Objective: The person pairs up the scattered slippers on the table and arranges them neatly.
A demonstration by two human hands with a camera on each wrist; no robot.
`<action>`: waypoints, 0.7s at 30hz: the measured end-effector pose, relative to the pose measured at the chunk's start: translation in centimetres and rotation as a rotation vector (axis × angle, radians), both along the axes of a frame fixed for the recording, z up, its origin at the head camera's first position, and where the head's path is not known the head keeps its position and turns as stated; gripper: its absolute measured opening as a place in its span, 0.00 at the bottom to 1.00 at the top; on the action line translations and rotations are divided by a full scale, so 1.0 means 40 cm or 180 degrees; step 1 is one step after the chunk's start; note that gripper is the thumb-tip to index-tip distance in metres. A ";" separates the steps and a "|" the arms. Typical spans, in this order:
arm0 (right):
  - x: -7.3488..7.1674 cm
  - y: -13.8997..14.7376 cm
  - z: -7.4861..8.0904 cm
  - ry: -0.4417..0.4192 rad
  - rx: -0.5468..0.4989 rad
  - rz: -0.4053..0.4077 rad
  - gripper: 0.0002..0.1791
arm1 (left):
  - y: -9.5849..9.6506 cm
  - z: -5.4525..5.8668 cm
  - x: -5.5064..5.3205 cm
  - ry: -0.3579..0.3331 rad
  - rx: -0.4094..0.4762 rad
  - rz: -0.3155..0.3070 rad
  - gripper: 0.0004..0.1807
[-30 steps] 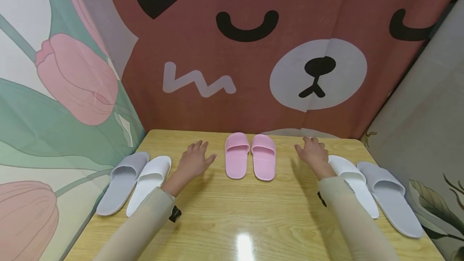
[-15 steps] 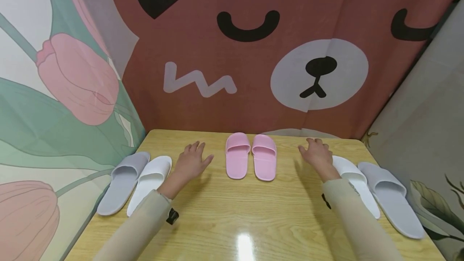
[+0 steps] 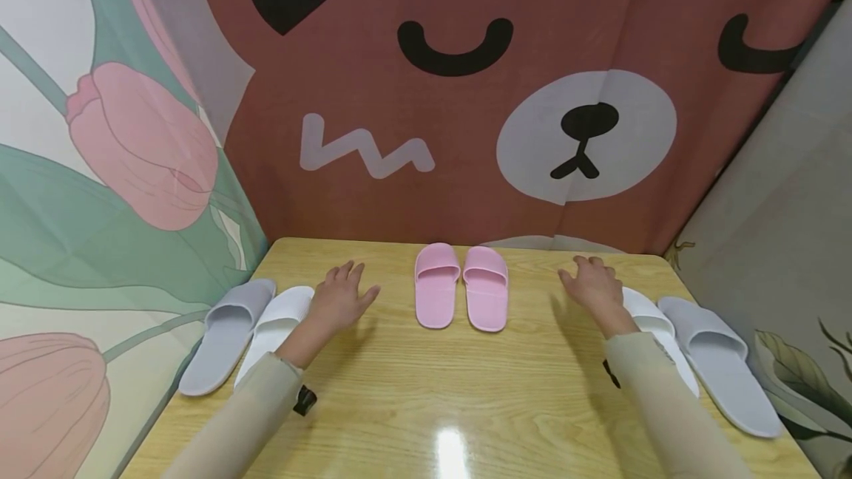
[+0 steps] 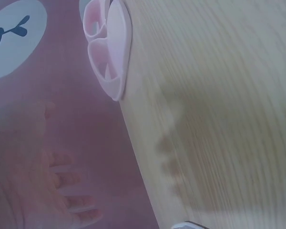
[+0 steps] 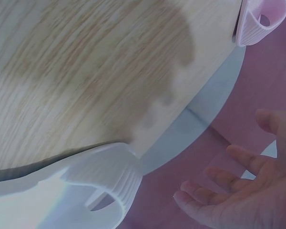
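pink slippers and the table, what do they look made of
Pink slippers: probably moulded foam or soft plastic, fairly matte, judging by their smooth, single-colour surface. Table: wood or wood-look laminate, glossy; grain shows and a light reflects in it.

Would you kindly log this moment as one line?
left hand: holds nothing; right hand: holds nothing; pink slippers: side by side between the hands

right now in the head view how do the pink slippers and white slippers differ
The pink slippers sit side by side; the white slippers lie well apart, one to either side of them. The pink slippers point nearly straight ahead; the white slippers slant, toes inward. All four lie sole down.
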State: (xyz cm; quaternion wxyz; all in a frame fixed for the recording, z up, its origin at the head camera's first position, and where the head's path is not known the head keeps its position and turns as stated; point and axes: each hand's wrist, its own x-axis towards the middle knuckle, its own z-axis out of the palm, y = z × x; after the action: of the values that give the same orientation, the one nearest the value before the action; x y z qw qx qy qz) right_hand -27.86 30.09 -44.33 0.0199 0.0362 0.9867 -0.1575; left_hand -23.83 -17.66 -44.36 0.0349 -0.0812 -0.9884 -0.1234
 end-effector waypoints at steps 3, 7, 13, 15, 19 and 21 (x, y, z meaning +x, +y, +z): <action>0.006 0.005 -0.001 -0.0003 -0.0026 -0.0006 0.39 | -0.007 -0.002 0.002 -0.0060 0.0040 0.0020 0.41; 0.013 0.009 -0.001 -0.0022 -0.0102 -0.0015 0.40 | -0.016 -0.005 0.004 -0.0095 0.0089 0.0027 0.41; 0.018 0.026 -0.014 -0.0056 -0.0140 -0.0053 0.41 | -0.031 -0.007 0.008 -0.0063 0.0106 0.0066 0.41; 0.020 0.034 -0.019 -0.0050 -0.0129 -0.0068 0.40 | -0.038 -0.011 0.009 -0.0051 0.0118 0.0081 0.41; 0.022 0.047 -0.021 -0.0041 -0.0106 -0.0067 0.42 | -0.056 -0.019 0.016 -0.0002 0.0182 0.0112 0.41; 0.025 0.050 -0.018 -0.0043 -0.0109 -0.0056 0.42 | -0.066 -0.022 0.020 0.0039 0.0214 0.0120 0.40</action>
State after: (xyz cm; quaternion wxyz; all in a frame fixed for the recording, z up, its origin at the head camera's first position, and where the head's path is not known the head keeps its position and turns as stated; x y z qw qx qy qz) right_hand -26.85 32.10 -45.05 0.0257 0.0456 0.9833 -0.1744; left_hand -23.03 -20.29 -45.24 0.0460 -0.0621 -0.9848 -0.1553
